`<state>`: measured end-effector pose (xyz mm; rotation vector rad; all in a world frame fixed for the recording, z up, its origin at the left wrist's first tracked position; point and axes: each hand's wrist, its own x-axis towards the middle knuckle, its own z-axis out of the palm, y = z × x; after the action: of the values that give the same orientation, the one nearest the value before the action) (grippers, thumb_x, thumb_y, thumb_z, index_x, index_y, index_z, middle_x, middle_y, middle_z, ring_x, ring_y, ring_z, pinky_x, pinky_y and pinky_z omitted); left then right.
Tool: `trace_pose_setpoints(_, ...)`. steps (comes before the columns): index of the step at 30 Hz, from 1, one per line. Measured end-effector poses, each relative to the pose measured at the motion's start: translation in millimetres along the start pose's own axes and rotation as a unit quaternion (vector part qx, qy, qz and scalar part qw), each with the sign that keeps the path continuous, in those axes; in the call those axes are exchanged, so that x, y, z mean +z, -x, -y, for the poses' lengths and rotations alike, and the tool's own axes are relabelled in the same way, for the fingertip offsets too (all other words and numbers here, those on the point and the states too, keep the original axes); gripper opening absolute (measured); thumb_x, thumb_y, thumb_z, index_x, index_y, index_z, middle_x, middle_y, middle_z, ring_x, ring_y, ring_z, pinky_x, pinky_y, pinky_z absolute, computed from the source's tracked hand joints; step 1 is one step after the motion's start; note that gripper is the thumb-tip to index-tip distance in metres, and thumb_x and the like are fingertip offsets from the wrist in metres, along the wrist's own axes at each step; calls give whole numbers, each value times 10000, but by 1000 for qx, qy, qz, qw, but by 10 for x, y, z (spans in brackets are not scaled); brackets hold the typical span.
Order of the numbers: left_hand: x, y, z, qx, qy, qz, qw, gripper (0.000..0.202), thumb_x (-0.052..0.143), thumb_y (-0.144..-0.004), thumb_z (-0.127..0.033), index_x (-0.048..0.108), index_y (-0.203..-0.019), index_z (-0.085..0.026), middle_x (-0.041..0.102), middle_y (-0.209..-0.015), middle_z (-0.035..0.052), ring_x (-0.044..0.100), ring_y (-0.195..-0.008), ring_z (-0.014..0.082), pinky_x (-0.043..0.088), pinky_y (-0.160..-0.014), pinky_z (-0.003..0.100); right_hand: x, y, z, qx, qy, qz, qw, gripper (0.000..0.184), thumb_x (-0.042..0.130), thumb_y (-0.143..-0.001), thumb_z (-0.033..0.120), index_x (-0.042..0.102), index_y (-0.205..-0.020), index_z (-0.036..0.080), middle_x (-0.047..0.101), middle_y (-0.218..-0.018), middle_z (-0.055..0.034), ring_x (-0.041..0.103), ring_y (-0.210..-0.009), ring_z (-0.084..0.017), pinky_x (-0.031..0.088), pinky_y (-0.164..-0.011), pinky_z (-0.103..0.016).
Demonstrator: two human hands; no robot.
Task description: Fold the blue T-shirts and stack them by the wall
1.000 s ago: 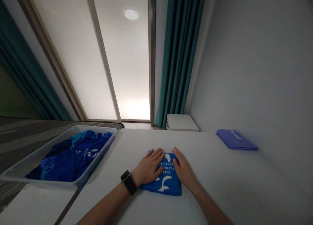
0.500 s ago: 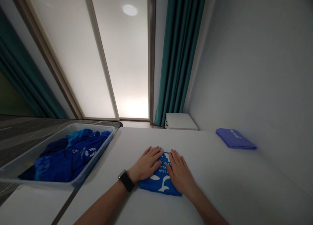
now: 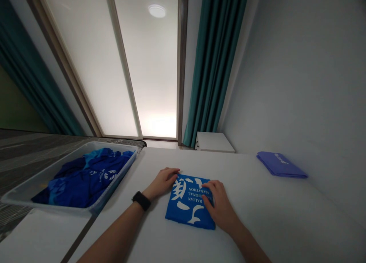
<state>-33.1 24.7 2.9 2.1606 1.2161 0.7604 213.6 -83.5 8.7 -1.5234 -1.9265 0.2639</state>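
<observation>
A folded blue shirt [image 3: 185, 205] lies flat on the white table, a neat rectangle with white characters and upside-down lettering including "DALIAN" and "MARATHON". At its far left corner is my left hand [image 3: 163, 183], fingers stretched out and the thumb by the edge; a dark watch is on that wrist. My right hand [image 3: 222, 206] rests over the right side, with its fingers apart and slightly bent, the tips on the cloth. The palm hides part of the right edge. Neither hand grips the shirt.
On the left stands a clear plastic bin [image 3: 98, 208] with crumpled blue clothes [image 3: 85, 179]. A folded purple cloth item [image 3: 281, 164] lies at the far right by the wall. Beyond the table [image 3: 160, 244] are a small white cabinet [image 3: 215, 141] and teal curtains [image 3: 217, 64].
Both hands lay flat over the shirt before. The left has slid left to its far corner and the right has shifted right with fingers bent, so more of the print shows.
</observation>
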Motion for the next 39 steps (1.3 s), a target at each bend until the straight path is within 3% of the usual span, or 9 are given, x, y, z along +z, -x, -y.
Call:
trace_pose_setpoints(3, 7, 0, 31, 13, -6, -3, 1000, 353, 480, -929, -334, 657, -1198, -190, 692, -1121, 74, 622, -1049, 211, 467, -987, 363, -11, 190, 179, -77, 31, 51, 995, 144, 559, -876, 242, 599, -1014, 245, 578, -1129, -73, 521, -1095, -239, 450, -962, -384)
trace_pose_setpoints(6, -1, -6, 32, 24, -12, 1, 1000, 325, 491, -926, -322, 672, -1161, -190, 699, -1101, 66, 623, -1037, 203, 468, -970, 339, 1, 377, 206, -153, 62, 91, 982, 171, 649, -830, 228, 597, -991, 253, 605, -1066, -50, 543, -1044, -241, 459, -924, -382)
trace_pose_setpoints(13, -91, 44, -66, 12, -39, 15, 999, 254, 499, -911, -302, 696, -1031, -194, 708, -994, 55, 622, -959, 208, 472, -881, 321, -68, 370, -184, -208, 146, 91, 963, 127, 566, -883, 118, 609, -921, 231, 635, -1017, -40, 564, -1020, -224, 437, -933, -381)
trace_pose_setpoints(18, -185, 282, -208, -65, -107, 46, 991, 306, 520, -898, -365, 606, -1152, -217, 701, -919, 26, 623, -867, 208, 456, -769, 304, -151, -11, -601, -187, 177, 60, 964, 225, 459, -906, 88, 645, -929, 212, 629, -1010, -74, 564, -981, -219, 442, -881, -373)
trace_pose_setpoints(21, -140, 504, -341, -81, -145, 76, 983, 252, 531, -885, -320, 607, -1113, -241, 691, -909, 11, 620, -847, 192, 437, -742, 282, -126, -304, -794, -162, 159, 67, 972, 267, 414, -924, 116, 663, -960, 204, 634, -950, -81, 567, -894, -214, 447, -803, -364)
trace_pose_setpoints(25, 39, 774, -520, -13, -162, 88, 983, 239, 515, -885, -218, 635, -1091, -246, 687, -951, 36, 614, -890, 196, 433, -791, 290, -21, -608, -900, -126, 83, 88, 985, 319, 373, -922, 130, 664, -1033, 201, 677, -991, -77, 584, -949, -212, 435, -861, -383)
trace_pose_setpoints(29, 130, 870, -630, 49, -152, 108, 981, 285, 481, -907, -196, 639, -1136, -254, 694, -944, 37, 620, -869, 197, 441, -798, 304, 31, -754, -868, -63, 34, 108, 992, 362, 357, -903, 145, 682, -1050, 207, 689, -1076, -72, 586, -1048, -216, 415, -943, -395)
trace_pose_setpoints(33, 5, 692, -542, 33, -98, 80, 991, 277, 452, -936, -261, 653, -1128, -249, 689, -954, 34, 627, -858, 187, 461, -801, 301, -21, -769, -741, -1, 14, 130, 991, 386, 344, -930, 232, 679, -1119, 196, 676, -1163, -84, 582, -1108, -209, 392, -1003, -374)
trace_pose_setpoints(39, -95, 17, -127, -12, -37, 13, 999, 305, 431, -931, -309, 646, -1106, -182, 685, -993, 73, 623, -869, 199, 482, -786, 306, -8, -564, -528, 26, 63, 124, 990, 428, 370, -949, 328, 583, -1282, 165, 618, -1273, -113, 538, -1178, -235, 365, -1035, -381)
